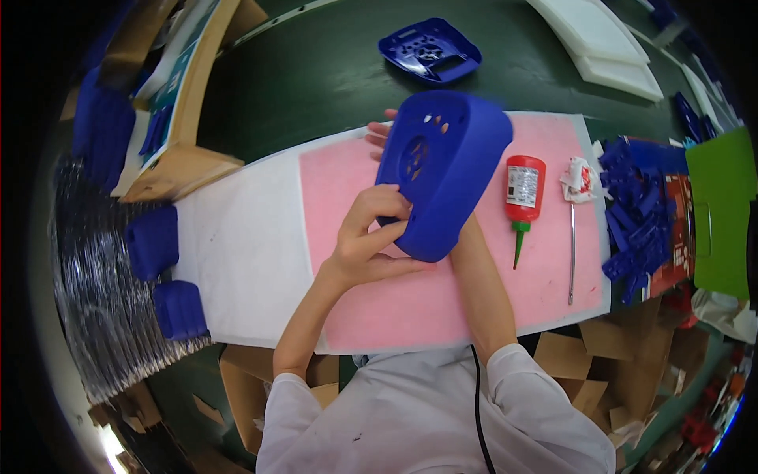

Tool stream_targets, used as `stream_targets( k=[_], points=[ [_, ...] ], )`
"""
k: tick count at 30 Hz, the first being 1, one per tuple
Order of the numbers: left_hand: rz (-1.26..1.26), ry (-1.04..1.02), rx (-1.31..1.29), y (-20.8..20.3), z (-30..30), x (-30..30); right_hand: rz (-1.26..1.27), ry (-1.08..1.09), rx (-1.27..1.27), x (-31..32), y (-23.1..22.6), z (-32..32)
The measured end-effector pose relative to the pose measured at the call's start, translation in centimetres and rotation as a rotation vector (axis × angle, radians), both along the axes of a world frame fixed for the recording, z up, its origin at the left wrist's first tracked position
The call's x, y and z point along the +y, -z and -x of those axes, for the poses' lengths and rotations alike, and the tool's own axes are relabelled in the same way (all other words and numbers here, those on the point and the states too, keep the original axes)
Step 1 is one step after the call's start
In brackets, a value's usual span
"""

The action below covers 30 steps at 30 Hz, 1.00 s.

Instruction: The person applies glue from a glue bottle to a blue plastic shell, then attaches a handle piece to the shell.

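Note:
A blue plastic housing [462, 170] with rounded corners and several holes is held tilted above the pink mat [395, 312]. My left hand [359, 241] pinches its near left edge between thumb and fingers. Behind the housing is my right hand [379, 136]; only stretched fingertips show past the far left edge, and its palm is hidden. To the right lies a red bottle [525, 178] with a green nozzle pointing toward me. Beside it is a thin metal rod [572, 253], with a crumpled, red-stained white cloth [580, 180] at its far end.
Another blue shell [466, 59] lies on the dark green surface beyond. Small blue parts [632, 213] are heaped at right by a green box panel [720, 213]. White trays [592, 39] sit far right. At left are a wooden frame [181, 172] and blue pieces [154, 241].

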<state>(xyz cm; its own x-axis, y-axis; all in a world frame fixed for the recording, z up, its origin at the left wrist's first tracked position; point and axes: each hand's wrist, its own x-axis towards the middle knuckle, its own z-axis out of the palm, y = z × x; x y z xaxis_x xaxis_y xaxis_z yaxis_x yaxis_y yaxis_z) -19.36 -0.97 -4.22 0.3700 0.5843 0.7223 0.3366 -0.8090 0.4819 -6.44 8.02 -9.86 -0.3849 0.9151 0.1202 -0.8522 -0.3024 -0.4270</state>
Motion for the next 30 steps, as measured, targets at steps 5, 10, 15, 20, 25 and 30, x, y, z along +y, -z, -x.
stream_targets(
  k=[5, 10, 15, 20, 25, 30],
  points=[
    [-0.095, -0.041, 0.117, 4.1, 0.2, 0.5, -0.147, 0.057, -0.091, -0.9, -1.3, -0.9],
    [-0.003, 0.021, 0.125, 5.9, 1.6, 1.0, -0.042, 0.064, -0.054, -1.1, -2.2, -1.6],
    [0.027, -0.021, 0.264, 5.1, 1.7, 0.6, -0.060, 0.196, -0.191, -1.6, -2.7, -0.9],
    [-0.016, -0.001, 0.241, 4.4, 2.6, 0.1, 0.075, 0.037, 0.006, -1.2, -2.2, -0.3],
    [0.070, 0.103, -0.128, 4.1, 1.0, -0.7, 0.063, -0.189, 0.095, 1.4, 2.0, -0.6],
    [0.278, 0.215, -0.273, 1.3, 2.1, -1.4, 0.204, -0.254, 0.353, 2.0, 3.0, 0.4]
  ],
)
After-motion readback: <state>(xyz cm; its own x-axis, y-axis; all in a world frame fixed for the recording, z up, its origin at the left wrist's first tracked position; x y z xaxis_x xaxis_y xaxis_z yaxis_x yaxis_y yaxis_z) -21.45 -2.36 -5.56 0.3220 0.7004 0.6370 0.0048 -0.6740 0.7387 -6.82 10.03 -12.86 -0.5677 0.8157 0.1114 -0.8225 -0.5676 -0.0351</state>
